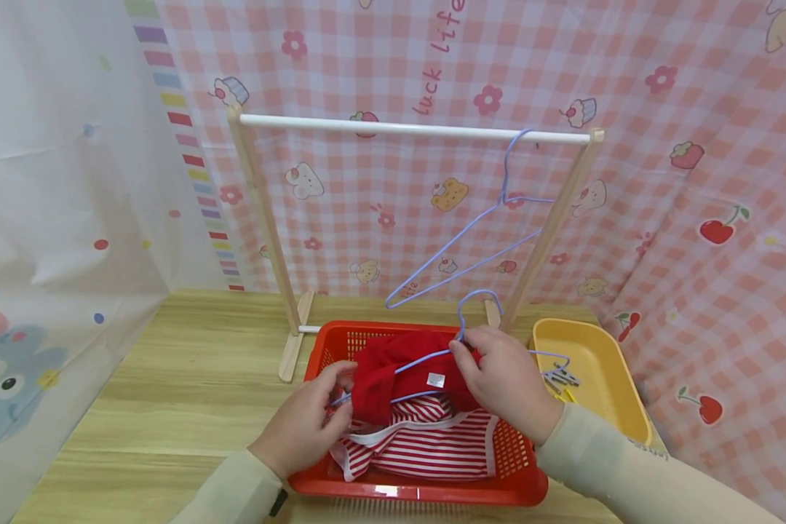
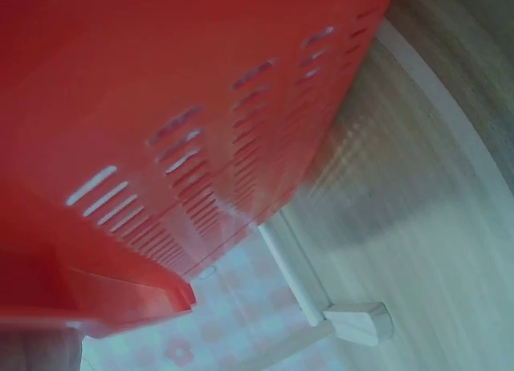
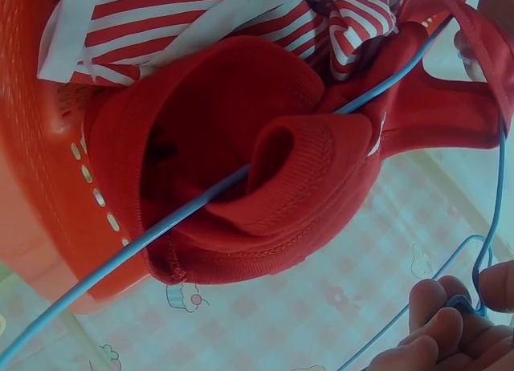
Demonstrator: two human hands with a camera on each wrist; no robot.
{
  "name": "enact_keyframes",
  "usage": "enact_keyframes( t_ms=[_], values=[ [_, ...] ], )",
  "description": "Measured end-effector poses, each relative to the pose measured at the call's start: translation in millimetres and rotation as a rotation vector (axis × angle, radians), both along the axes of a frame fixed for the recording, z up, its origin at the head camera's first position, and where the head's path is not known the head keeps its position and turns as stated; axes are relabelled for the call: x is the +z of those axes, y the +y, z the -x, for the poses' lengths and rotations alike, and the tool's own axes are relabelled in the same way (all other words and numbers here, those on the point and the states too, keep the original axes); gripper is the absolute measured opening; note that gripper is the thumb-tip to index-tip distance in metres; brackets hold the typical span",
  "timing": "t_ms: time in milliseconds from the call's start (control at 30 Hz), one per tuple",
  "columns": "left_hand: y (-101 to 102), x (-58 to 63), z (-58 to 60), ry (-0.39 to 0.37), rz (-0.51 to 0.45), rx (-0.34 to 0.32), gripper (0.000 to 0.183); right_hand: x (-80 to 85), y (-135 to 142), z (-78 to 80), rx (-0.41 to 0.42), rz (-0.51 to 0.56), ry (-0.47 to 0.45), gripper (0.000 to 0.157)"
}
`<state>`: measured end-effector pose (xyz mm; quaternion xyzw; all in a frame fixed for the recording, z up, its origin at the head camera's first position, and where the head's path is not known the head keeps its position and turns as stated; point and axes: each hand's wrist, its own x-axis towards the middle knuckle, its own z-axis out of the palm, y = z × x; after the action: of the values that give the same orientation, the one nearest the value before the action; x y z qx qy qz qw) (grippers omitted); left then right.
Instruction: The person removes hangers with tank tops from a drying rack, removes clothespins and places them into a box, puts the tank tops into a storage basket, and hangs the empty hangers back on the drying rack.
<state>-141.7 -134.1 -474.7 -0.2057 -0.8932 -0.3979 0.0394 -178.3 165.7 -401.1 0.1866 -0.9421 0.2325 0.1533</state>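
Observation:
My right hand (image 1: 507, 375) pinches a blue wire hanger (image 3: 104, 275) at the neck, just under its hook. The hanger runs through a bunched red top (image 1: 393, 364) with a small white label and ribbed edges. At the hanger's left end, my left hand (image 1: 308, 418) holds the edge of the red top between thumb and fingers. A strap-like part of the top loops over that end in the right wrist view. Beneath lies a red-and-white striped garment (image 1: 432, 451) with white trim, inside a red plastic basket (image 1: 419, 495). Only a bit of the left hand (image 2: 40, 351) shows in the left wrist view.
Behind the basket stands a wooden rack with a white rail (image 1: 380, 128). Another blue hanger (image 1: 452, 244) hangs near its right end. To the right sits a yellow tray (image 1: 602, 356) with several clothespins (image 1: 563, 375). The wooden table (image 1: 144, 407) extends leftward; patterned curtains surround it.

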Motion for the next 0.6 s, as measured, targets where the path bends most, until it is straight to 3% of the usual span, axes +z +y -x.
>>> enact_keyframes(
  t_ms=[167, 233, 467, 600],
  values=[
    [1.2, 1.9, 1.2, 0.057, -0.039, -0.095, 0.056, 0.3, -0.5, -0.2, 0.002, -0.004, -0.006, 0.027],
    [2.4, 2.6, 1.9, 0.053, -0.032, -0.104, 0.053, 0.5, -0.6, -0.2, 0.003, -0.008, -0.008, 0.027],
    [5.5, 1.8, 3.5, 0.132, 0.123, 0.01, 0.033, 0.8, -0.4, 0.0, 0.004, -0.011, -0.023, 0.028],
    [4.4, 0.4, 4.6, 0.145, 0.148, 0.042, 0.028, 1.3, 0.7, 0.5, 0.005, -0.009, -0.024, 0.029]
  ],
)
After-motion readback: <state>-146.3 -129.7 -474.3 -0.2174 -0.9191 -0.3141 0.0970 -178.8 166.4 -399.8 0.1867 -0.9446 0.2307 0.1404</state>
